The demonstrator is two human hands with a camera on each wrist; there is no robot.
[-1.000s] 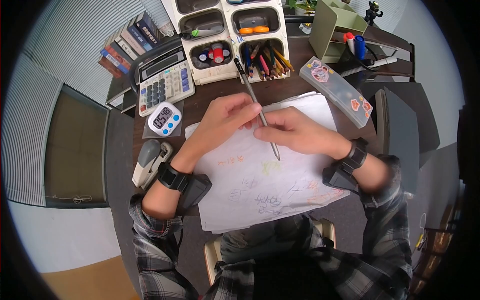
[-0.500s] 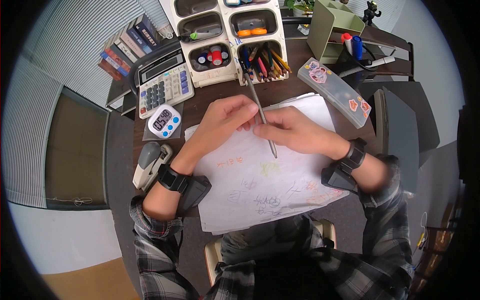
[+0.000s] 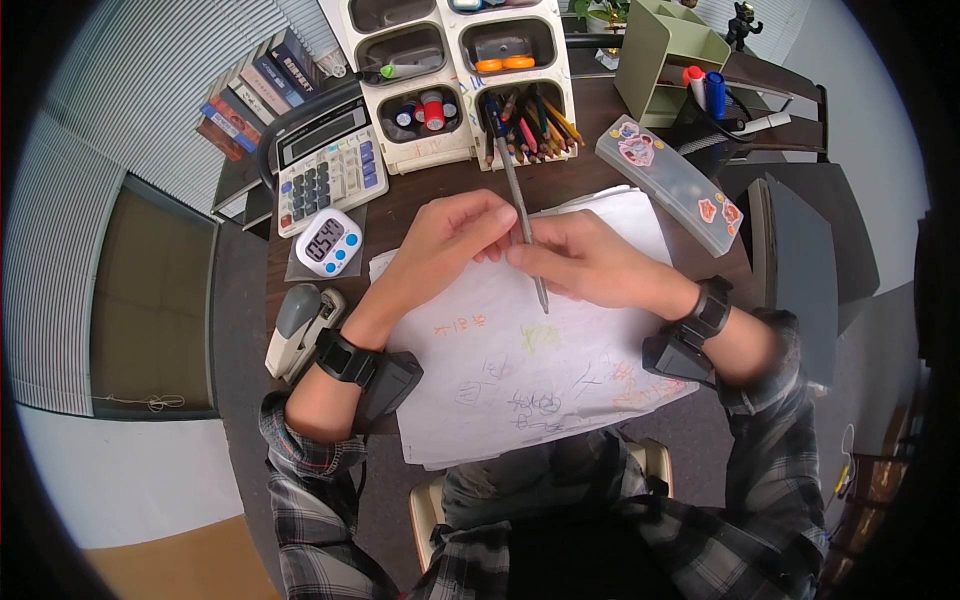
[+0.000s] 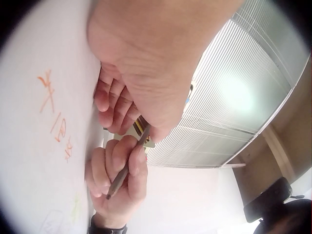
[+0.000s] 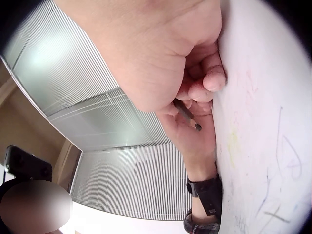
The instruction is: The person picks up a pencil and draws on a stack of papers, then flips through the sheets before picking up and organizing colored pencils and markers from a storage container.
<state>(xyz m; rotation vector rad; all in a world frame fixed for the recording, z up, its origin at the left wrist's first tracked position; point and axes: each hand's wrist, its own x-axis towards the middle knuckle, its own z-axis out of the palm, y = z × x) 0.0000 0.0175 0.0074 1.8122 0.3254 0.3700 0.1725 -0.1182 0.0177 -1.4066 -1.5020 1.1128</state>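
Observation:
A grey pencil [image 3: 524, 215] with a dark upper end slants between both hands over the paper [image 3: 450, 400]. My right hand [image 3: 595, 262] pinches its lower half between thumb and curled fingers. The left hand [image 3: 445, 240] has its thumb tip against the shaft a little higher, fingers curled beneath. The right wrist view shows the sharpened dark point [image 5: 197, 126] sticking out past the right fingers, above the sheet. From the left wrist, the pencil [image 4: 127, 165] runs across the right hand's fingers. Orange, yellow-green and dark scribbles mark the paper.
Beyond the paper stands a white organizer [image 3: 430, 158] holding coloured pencils [image 3: 535, 130] and markers. At left are a calculator [image 3: 335, 175], a timer [image 3: 329, 243] and a stapler [image 3: 300, 330]. A stickered clear case [image 3: 672, 185] and a mesh pen cup [image 3: 712, 125] lie right.
The pencil's upper end has swung right and its point has shifted slightly left and away from me. Both hands keep nearly the same place. The timer went from 05:48 to 05:47.

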